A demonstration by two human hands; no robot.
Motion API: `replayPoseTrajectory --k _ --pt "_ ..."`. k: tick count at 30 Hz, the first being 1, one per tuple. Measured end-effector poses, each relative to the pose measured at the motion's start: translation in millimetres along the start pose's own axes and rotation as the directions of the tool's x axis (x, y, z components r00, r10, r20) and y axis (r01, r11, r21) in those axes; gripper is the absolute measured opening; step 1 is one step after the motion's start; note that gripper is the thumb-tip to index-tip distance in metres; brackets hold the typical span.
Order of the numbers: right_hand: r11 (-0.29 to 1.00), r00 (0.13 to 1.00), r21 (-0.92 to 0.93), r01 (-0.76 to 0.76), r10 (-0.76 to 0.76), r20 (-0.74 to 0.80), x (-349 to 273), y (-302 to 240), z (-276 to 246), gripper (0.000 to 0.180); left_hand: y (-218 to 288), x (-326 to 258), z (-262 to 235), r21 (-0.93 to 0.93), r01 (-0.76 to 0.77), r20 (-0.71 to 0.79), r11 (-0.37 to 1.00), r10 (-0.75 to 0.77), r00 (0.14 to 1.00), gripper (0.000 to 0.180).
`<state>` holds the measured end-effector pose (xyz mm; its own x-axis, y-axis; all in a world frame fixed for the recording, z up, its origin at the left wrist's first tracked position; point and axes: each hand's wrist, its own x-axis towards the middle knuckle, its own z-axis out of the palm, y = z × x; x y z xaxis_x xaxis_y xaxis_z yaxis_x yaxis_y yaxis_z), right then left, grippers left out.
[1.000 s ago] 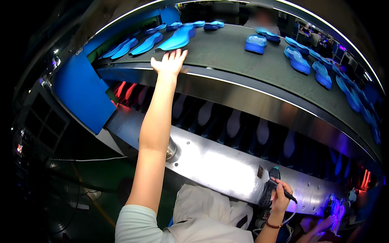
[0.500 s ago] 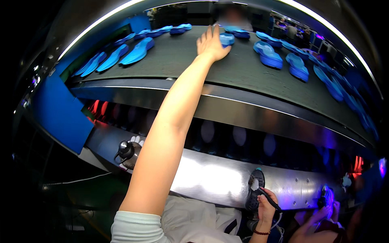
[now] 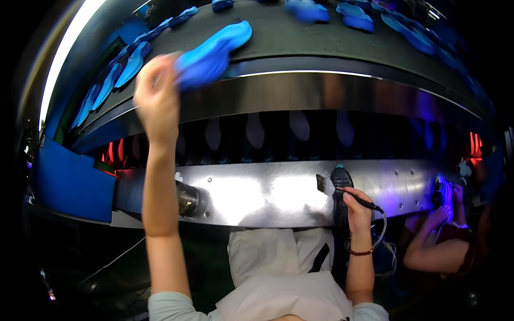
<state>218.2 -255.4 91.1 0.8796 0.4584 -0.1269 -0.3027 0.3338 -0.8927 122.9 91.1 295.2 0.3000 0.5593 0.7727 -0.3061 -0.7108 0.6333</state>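
- The left hand (image 3: 156, 99) is raised high on the left, its fingers closed on the near end of a bright blue insole (image 3: 211, 53); hand and insole are both blurred.
- That blue insole slants up and to the right from the hand, its far end lying over the near edge of the dark conveyor belt (image 3: 300, 40).
- More blue insoles (image 3: 120, 72) lie in a row along the left part of the belt, and others (image 3: 353, 16) sit on its far right part.
- Below the belt runs a curved shiny metal rail (image 3: 300, 93), and under it a dark gap where pale sole shapes (image 3: 256, 130) stand side by side.
- The right hand (image 3: 357, 206) is low on the right, closed around a thin black pen-like tool (image 3: 364, 203) with a cable hanging from it; a beaded bracelet (image 3: 360, 251) sits on that wrist.
- Just left of the right hand, touching it, a dark shoe sole (image 3: 339, 198) stands upright against the polished steel panel (image 3: 251, 195).
- A round metal knob (image 3: 187, 199) sticks out of the panel's left end, behind the left forearm.
- A blue board (image 3: 72, 187) stands at the far left, beside the panel.
- At the right edge another person's hand (image 3: 444, 214) holds something lit blue-violet; what it is cannot be made out.
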Motion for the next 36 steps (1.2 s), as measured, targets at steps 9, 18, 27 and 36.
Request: replayPoseTrajectory --k 9,18,27,36 --pt "0.999 0.999 0.046 -0.024 0.023 0.035 -1 -6 7 0.020 -35 -202 -74 -0.818 0.575 0.517 0.014 -0.423 0.745 0.099" --pt "0.991 0.957 -0.133 0.016 0.023 0.288 -1 -1 62 0.018 -23 -288 8 -0.447 0.744 0.881 -0.497 -0.388 0.270 0.095" --pt "0.546 0.721 -0.484 0.684 -0.401 0.566 8 8 111 0.018 -2 -295 44 -0.586 0.750 0.676 -0.307 -0.695 0.243 0.083" --pt "0.745 0.609 -0.428 0.511 0.038 0.792 -45 -7 75 0.013 -19 -278 -5 -0.534 0.818 0.727 -0.215 -0.610 0.315 0.090"
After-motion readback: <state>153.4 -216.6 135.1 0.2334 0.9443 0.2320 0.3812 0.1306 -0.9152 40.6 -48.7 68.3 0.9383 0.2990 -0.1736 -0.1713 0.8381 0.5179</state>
